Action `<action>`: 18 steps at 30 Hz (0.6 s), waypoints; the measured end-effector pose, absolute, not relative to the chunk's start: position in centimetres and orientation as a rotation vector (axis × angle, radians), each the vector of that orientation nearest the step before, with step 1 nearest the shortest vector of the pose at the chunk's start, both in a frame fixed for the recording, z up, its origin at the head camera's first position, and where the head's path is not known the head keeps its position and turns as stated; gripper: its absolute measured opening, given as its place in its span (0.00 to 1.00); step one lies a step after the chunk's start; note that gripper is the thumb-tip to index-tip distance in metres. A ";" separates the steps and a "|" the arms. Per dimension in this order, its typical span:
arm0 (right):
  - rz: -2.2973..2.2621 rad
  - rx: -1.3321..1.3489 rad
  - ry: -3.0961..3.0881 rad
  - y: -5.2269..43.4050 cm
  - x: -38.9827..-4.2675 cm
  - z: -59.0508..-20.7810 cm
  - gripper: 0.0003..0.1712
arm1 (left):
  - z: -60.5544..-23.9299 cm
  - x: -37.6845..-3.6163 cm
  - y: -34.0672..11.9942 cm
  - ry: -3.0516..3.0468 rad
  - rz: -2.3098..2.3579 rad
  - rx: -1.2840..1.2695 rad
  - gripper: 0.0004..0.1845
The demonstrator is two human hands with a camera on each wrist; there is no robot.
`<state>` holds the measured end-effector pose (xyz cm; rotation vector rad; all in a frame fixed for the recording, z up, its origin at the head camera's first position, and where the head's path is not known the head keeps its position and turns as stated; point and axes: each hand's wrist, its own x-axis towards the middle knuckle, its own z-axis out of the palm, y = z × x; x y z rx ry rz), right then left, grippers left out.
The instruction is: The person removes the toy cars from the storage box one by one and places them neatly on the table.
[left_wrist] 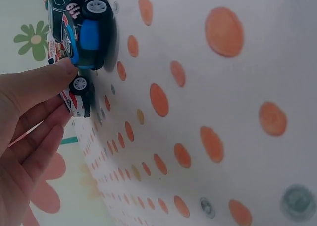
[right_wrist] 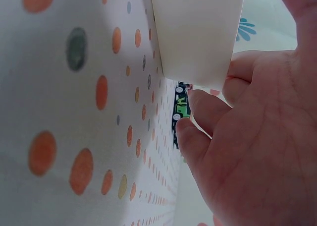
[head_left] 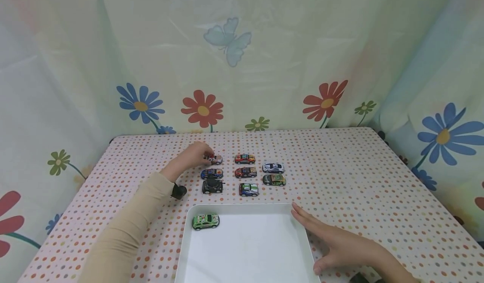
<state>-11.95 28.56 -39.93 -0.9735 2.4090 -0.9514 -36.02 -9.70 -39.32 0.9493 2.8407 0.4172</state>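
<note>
At the far left of a group of toy cars, my left hand [head_left: 192, 156] pinches a small white and red toy car [head_left: 217, 160] between thumb and fingers. That car [left_wrist: 79, 103] is on the dotted tabletop in the left wrist view, partly covered by the fingers and by a blue and black toy car [left_wrist: 89, 42] closer to the camera. My right hand [head_left: 340, 243] rests at the far right corner of a white tray [head_left: 242, 208], its fingers stretched along the rim. Inside the tray, in its far left corner, sits a green toy car [head_left: 206, 221].
Beyond the tray stand several more toy cars, among them a black one [head_left: 213, 186], a blue, white and green one [head_left: 248, 189], a red and yellow one [head_left: 244, 159] and a white one [head_left: 273, 168]. A flowered curtain [head_left: 280, 64] hangs behind the dotted table [head_left: 340, 178].
</note>
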 end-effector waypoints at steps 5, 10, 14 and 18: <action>-0.945 -0.968 2.408 28.6 -12.0 -40.0 0.64 | -39.5 -36.0 -9.5 2.843 0.398 0.943 0.17; -0.942 -0.974 2.407 28.6 -12.0 -40.1 0.64 | -39.7 -35.9 -9.2 2.850 0.391 0.947 0.17; -0.948 -0.981 2.399 28.7 -12.0 -40.0 0.64 | -39.9 -35.4 -9.3 2.871 0.410 0.911 0.17; -0.946 -0.996 2.402 28.7 -12.0 -40.0 0.63 | -39.8 -34.3 -9.9 2.916 0.493 0.944 0.15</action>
